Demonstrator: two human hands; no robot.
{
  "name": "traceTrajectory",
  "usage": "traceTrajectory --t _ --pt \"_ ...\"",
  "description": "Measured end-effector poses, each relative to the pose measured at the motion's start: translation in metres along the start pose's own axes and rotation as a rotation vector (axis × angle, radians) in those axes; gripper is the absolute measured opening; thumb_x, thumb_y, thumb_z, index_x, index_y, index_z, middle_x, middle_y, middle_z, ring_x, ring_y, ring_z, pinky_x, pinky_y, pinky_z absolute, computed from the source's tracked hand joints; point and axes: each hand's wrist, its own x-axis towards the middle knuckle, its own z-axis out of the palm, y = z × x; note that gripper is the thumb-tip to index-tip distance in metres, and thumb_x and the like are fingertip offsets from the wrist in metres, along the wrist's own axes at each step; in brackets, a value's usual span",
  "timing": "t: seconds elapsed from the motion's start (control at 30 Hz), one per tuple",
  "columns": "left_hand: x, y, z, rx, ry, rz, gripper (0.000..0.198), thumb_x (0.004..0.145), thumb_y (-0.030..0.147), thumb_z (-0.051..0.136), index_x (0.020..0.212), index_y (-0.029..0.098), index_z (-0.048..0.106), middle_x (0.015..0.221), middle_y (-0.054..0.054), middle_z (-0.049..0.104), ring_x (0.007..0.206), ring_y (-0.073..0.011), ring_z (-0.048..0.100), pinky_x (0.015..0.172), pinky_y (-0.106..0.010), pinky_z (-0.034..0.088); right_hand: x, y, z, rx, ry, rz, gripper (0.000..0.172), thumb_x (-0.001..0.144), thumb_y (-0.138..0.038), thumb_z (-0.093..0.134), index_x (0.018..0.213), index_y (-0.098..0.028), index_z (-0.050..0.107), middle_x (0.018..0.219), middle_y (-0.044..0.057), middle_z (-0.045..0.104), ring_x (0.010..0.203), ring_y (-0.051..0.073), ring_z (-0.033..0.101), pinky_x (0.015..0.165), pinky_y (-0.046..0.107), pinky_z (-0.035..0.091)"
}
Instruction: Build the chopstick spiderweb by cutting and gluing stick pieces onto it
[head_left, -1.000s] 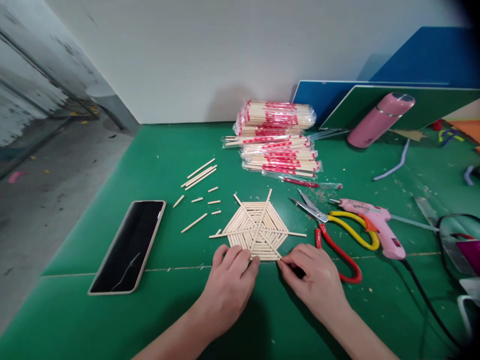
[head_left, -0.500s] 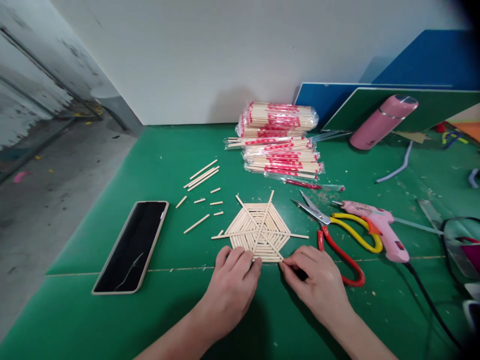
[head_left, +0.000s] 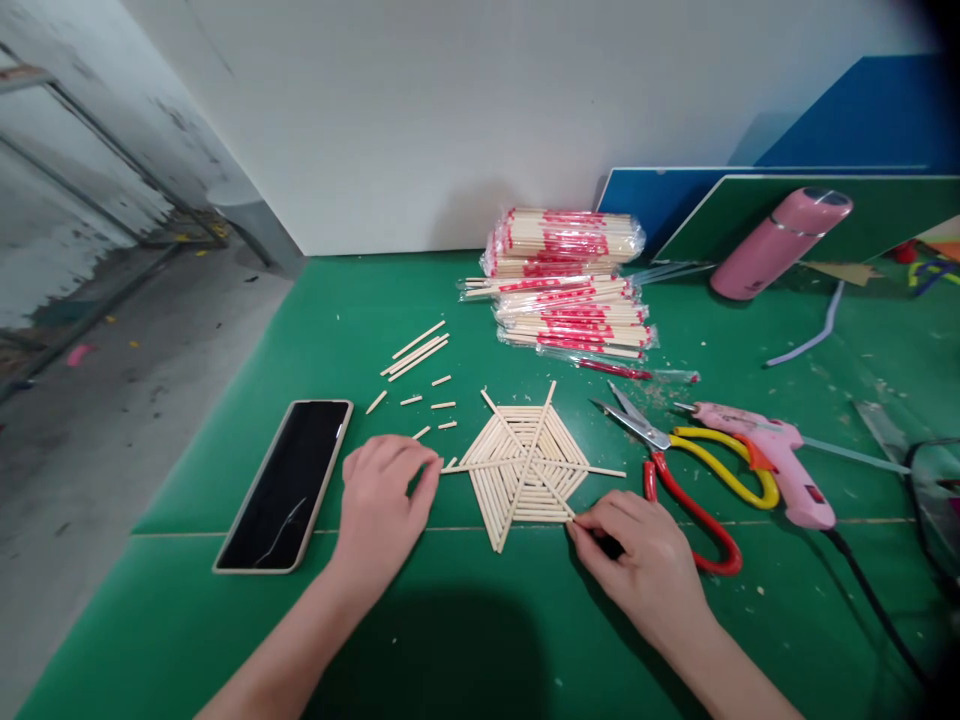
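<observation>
Clear plastic wrappers (head_left: 639, 238) with red print, heaped at the back of the green table (head_left: 337, 340), held pale chopsticks (head_left: 551, 242). The pink flask (head_left: 780, 245) to their right was closed, hiding whatever it held. The stick web (head_left: 536, 440) lay flat on the table between the hands: pale sticks in nested, roughly six-sided rings, with long sticks crossing near the middle and poking out past the edge. The right hand (head_left: 637, 545) pinched its near right corner, thumb and fingertips together. The left hand (head_left: 386, 490) was half curled at the left end of a crossing stick; whether it gripped anything could not be told.
</observation>
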Motion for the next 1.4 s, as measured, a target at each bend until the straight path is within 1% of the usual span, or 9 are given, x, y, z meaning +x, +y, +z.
traceTrajectory --t 0.03,0.1,0.27,0.5,0.7,0.9,1.07,1.23,1.4 --pt "0.006 -0.005 -0.003 0.023 -0.096 -0.036 0.020 0.082 0.026 0.044 0.072 0.017 0.059 0.079 -0.005 0.061 0.081 -0.0201 0.052 0.073 -0.035 0.036 0.000 0.000 0.000 0.003 0.002 -0.003 0.017 0.078 -0.023 0.052 0.064 -0.020 0.061 0.059 0.001 0.055 0.059 0.013 0.049 0.057 0.025 0.031" --pt "0.017 -0.012 -0.008 0.034 -0.213 -0.036 0.019 0.081 0.027 0.046 0.070 0.018 0.059 0.078 -0.003 0.061 0.078 -0.0192 0.053 0.071 -0.034 0.037 0.000 0.001 0.001 0.004 0.008 -0.008 0.018 0.078 -0.024 0.052 0.063 -0.020 0.060 0.059 0.001 0.055 0.059 0.013 0.050 0.057 0.025 0.031" --pt "0.039 -0.012 -0.005 0.044 -0.454 0.061 0.018 0.075 0.029 0.052 0.062 0.019 0.059 0.065 0.000 0.059 0.068 -0.0169 0.053 0.061 -0.029 0.036 0.000 0.001 0.002 0.004 0.005 -0.014 0.017 0.078 -0.023 0.052 0.064 -0.020 0.060 0.059 0.000 0.055 0.059 0.013 0.050 0.057 0.025 0.031" --pt "0.058 -0.010 0.001 0.119 -0.617 0.137 0.017 0.071 0.024 0.049 0.058 0.018 0.058 0.062 0.000 0.058 0.059 -0.0155 0.053 0.054 -0.026 0.031 0.000 0.002 0.001 -0.002 0.001 -0.009 0.016 0.077 -0.024 0.053 0.063 -0.020 0.060 0.058 0.000 0.054 0.058 0.013 0.048 0.056 0.025 0.029" --pt "0.061 -0.015 -0.005 0.216 -0.581 0.122 0.018 0.072 0.020 0.045 0.059 0.017 0.057 0.067 -0.004 0.059 0.065 -0.0195 0.054 0.057 -0.029 0.032 0.000 0.001 0.000 -0.002 -0.003 -0.006 0.017 0.077 -0.024 0.053 0.063 -0.020 0.060 0.058 0.000 0.055 0.059 0.013 0.049 0.056 0.025 0.030" --pt "0.055 -0.029 -0.014 0.208 -0.524 0.077 0.019 0.074 0.022 0.046 0.060 0.018 0.057 0.067 -0.003 0.060 0.068 -0.0187 0.055 0.060 -0.028 0.034 0.000 0.001 0.001 0.005 0.001 -0.018 0.017 0.078 -0.023 0.051 0.063 -0.020 0.060 0.058 0.000 0.055 0.058 0.013 0.049 0.056 0.025 0.031" --pt "0.055 -0.047 -0.030 0.193 -0.350 -0.035 0.017 0.077 0.028 0.043 0.073 0.019 0.057 0.073 -0.001 0.060 0.066 -0.0150 0.054 0.058 -0.025 0.036 -0.001 0.003 0.002 0.009 0.004 -0.027 0.015 0.077 -0.024 0.052 0.066 -0.020 0.060 0.059 0.000 0.055 0.057 0.013 0.049 0.056 0.025 0.032" --pt "0.057 -0.061 -0.043 0.220 -0.200 -0.131 0.019 0.079 0.028 0.038 0.074 0.018 0.053 0.073 -0.002 0.058 0.062 -0.0146 0.051 0.055 -0.024 0.036 -0.002 0.004 0.003 0.013 -0.012 -0.034 0.014 0.077 -0.023 0.052 0.066 -0.021 0.060 0.060 0.000 0.055 0.057 0.014 0.050 0.056 0.026 0.033" --pt "0.064 -0.067 -0.038 0.232 -0.221 -0.072 0.023 0.081 0.026 0.036 0.079 0.019 0.058 0.079 -0.003 0.060 0.071 -0.0158 0.054 0.061 -0.025 0.038 -0.001 0.004 0.004 0.004 -0.011 -0.037 0.014 0.077 -0.023 0.052 0.066 -0.021 0.059 0.059 -0.001 0.055 0.057 0.013 0.051 0.055 0.026 0.033"
